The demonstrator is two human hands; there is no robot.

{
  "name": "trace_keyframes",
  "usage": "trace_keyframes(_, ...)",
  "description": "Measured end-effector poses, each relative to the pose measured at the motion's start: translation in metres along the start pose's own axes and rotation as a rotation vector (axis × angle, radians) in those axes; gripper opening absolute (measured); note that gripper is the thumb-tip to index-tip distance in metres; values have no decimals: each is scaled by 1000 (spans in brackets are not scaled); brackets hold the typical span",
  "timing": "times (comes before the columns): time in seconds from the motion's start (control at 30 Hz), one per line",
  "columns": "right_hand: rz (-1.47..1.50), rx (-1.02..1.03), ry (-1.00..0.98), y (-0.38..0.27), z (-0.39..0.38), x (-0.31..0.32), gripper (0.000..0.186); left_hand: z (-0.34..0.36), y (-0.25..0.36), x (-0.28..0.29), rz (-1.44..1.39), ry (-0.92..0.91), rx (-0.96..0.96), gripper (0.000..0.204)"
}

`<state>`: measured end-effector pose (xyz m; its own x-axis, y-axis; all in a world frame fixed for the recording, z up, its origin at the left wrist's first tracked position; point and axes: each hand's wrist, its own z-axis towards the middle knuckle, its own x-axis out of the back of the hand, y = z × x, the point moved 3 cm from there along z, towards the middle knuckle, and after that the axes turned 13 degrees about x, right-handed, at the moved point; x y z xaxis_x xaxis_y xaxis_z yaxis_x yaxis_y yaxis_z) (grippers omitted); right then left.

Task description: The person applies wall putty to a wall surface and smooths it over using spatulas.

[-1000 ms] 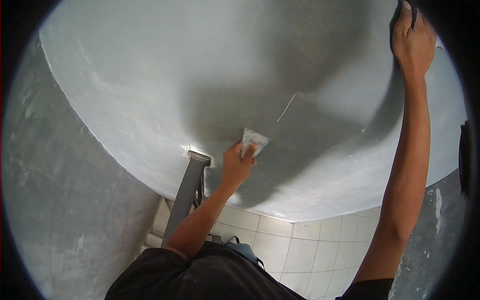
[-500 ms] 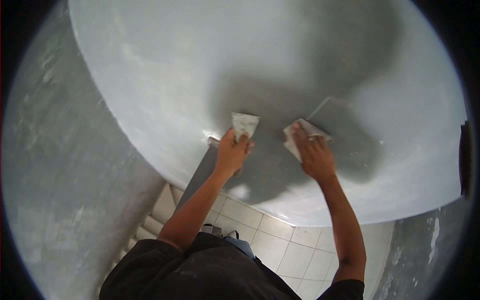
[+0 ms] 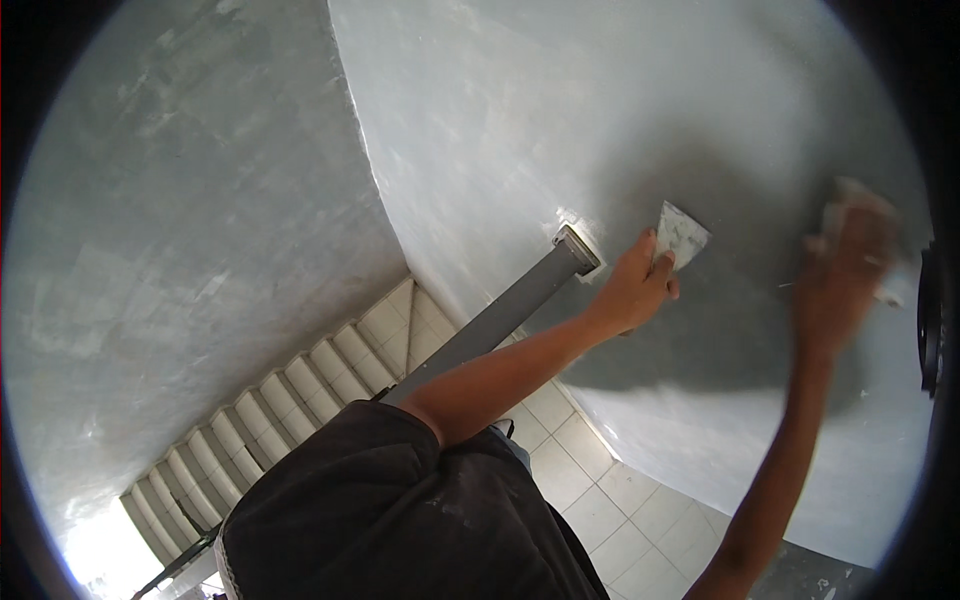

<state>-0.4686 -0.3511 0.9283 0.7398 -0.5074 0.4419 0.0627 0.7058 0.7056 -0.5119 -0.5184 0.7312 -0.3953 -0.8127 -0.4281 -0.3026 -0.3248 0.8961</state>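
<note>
My left hand (image 3: 640, 285) is closed around a putty knife (image 3: 683, 236), its whitish, smeared blade pointing up beside the grey wall (image 3: 470, 130). Most of the knife's handle is hidden in the fingers. Farther right, my right hand (image 3: 845, 275) presses a pale sheet of sandpaper (image 3: 848, 190) against the same wall. Motion smears this hand and the sheet. Both arms cast a broad shadow on the wall around them.
A dark grey rail (image 3: 500, 318) meets the wall at an end plate (image 3: 578, 250) ringed with white filler, left of my left hand. Tiled stairs (image 3: 270, 415) descend at lower left along another grey wall (image 3: 200, 200). Pale floor tiles (image 3: 640, 535) lie below. A dark object (image 3: 930, 320) sits at the right rim.
My view has turned, bringing the rail and stairs further into sight. My right hand has swept right with the sandpaper, farther from my left hand, which still grips the putty knife.
</note>
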Motion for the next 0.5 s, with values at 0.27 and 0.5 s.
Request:
trace_keyframes(0.27, -111, 280, -298, -13, -38, -14, 56, 7, -3, 49, -83, 42, 44, 12)
trace_keyframes(0.5, -187, 5, -142, 104, -26, -15, 52, 11, 45, 143, -50, 312, -176, 14)
